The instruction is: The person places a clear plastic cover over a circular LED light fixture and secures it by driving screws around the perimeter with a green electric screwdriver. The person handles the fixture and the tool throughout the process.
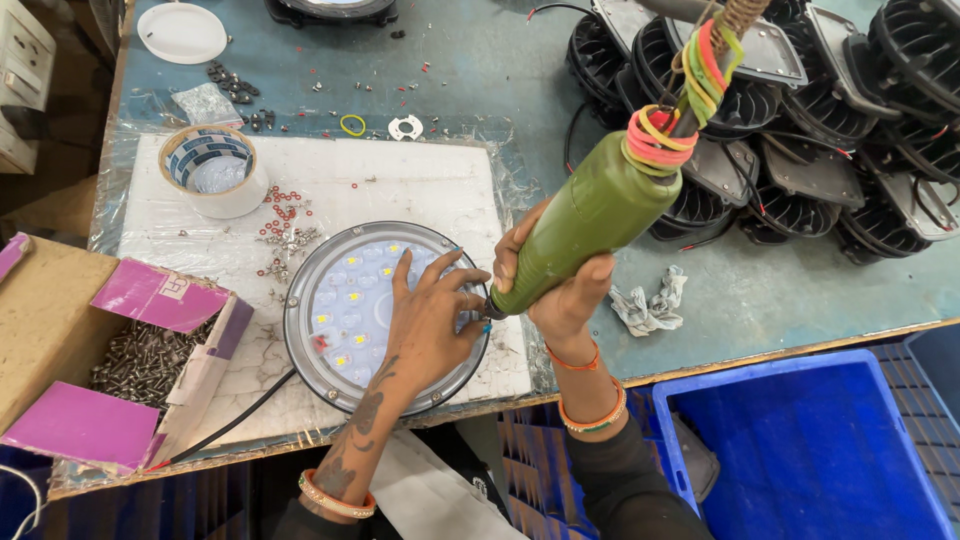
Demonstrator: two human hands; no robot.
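Note:
A round lamp (pixel 345 310) with a grey rim and a clear cover over small yellow lights lies on a white foam sheet (pixel 400 185). My left hand (pixel 430 320) rests flat on the cover with fingers spread, holding it down. My right hand (pixel 560 290) grips a green electric screwdriver (pixel 600 210) that hangs from above, wrapped in coloured rubber bands. Its tip meets the lamp's right rim beside my left fingers.
A cardboard box of screws (pixel 145 360) with purple flaps stands at the left. A tape roll (pixel 212 168) and loose small screws (pixel 282 232) lie on the foam. Black lamp housings (pixel 800 110) pile up at the back right. A crumpled cloth (pixel 650 303) and blue crate (pixel 810 450) are at right.

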